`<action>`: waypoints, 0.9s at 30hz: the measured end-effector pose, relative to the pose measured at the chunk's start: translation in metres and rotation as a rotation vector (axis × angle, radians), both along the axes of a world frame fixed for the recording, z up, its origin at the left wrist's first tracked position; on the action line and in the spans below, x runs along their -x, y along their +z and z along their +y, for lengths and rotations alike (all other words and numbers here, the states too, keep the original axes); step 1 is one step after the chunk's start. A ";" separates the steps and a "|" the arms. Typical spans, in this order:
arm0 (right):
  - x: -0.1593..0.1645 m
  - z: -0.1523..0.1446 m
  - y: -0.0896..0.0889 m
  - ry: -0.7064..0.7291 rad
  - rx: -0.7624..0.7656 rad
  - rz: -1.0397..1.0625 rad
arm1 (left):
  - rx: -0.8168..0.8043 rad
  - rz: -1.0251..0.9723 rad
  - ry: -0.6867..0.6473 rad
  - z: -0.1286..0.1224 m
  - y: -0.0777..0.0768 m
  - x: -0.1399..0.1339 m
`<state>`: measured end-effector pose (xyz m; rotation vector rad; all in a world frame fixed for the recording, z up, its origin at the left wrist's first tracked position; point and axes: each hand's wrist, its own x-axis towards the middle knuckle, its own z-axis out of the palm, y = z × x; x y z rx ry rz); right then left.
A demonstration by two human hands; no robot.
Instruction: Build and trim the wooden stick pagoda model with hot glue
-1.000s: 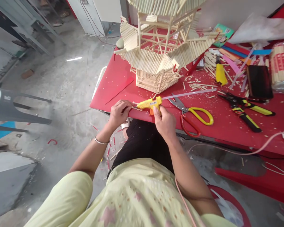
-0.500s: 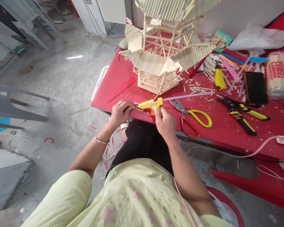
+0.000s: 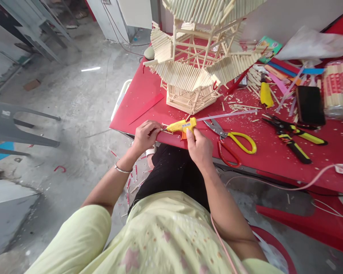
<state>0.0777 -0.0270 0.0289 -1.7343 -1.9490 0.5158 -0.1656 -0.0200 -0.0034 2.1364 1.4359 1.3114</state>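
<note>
My right hand (image 3: 200, 148) is closed around a yellow hot glue gun (image 3: 180, 126), its nozzle pointing left. A clear glue stick (image 3: 228, 115) juts from the gun's back end. At the table's front edge my left hand (image 3: 146, 135) pinches small thin wooden sticks (image 3: 167, 132), which lie right at the nozzle; the fingers partly hide them. Just behind the gun stands a tiered pagoda model (image 3: 191, 101) built of pale wooden sticks. Scissors (image 3: 231, 139) with one yellow and one red handle lie open to the right of my right hand.
On the red table (image 3: 137, 102) to the right lie black-and-yellow pliers (image 3: 294, 139), a phone (image 3: 310, 105), a yellow-handled tool (image 3: 265, 93), loose sticks and a wrapped stick bundle (image 3: 338, 91). A pink cord (image 3: 274, 187) runs along the front edge. A grey stool (image 3: 20, 121) stands left.
The glue stick's free end has shifted slightly left and the gun a touch with it. Both hands otherwise stay in place; the view has moved very slightly.
</note>
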 end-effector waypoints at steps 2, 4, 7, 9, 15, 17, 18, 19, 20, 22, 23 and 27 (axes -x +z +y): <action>0.000 0.000 0.000 0.003 0.002 -0.009 | 0.004 0.002 0.001 0.000 0.000 0.000; 0.000 0.000 0.001 0.005 0.002 -0.014 | 0.008 0.005 0.003 0.000 0.000 0.000; 0.000 0.000 0.001 0.008 0.002 -0.017 | 0.015 0.014 0.009 0.000 0.000 0.000; 0.001 0.000 0.001 0.012 0.003 -0.024 | 0.014 0.012 0.011 0.000 0.000 0.000; 0.000 0.000 0.002 0.010 0.000 -0.010 | -0.013 -0.002 -0.004 0.000 0.000 -0.001; -0.001 0.000 0.002 0.004 0.008 0.000 | -0.013 0.000 -0.001 0.000 0.000 -0.001; -0.001 0.000 0.003 0.000 0.012 0.002 | -0.007 0.003 0.002 0.000 0.000 -0.001; -0.001 0.000 0.003 -0.006 0.015 0.004 | -0.001 0.006 0.005 0.000 0.000 -0.001; -0.001 0.000 0.003 -0.014 0.017 0.006 | 0.006 0.009 0.009 0.000 0.000 -0.001; -0.001 0.001 0.002 -0.030 0.019 0.010 | 0.012 0.011 0.017 0.000 0.000 -0.001; -0.001 0.001 0.002 -0.034 0.021 0.014 | 0.013 0.012 0.019 0.000 0.000 -0.001; 0.000 0.001 0.002 -0.030 0.026 0.024 | 0.000 0.015 0.009 0.000 -0.001 -0.001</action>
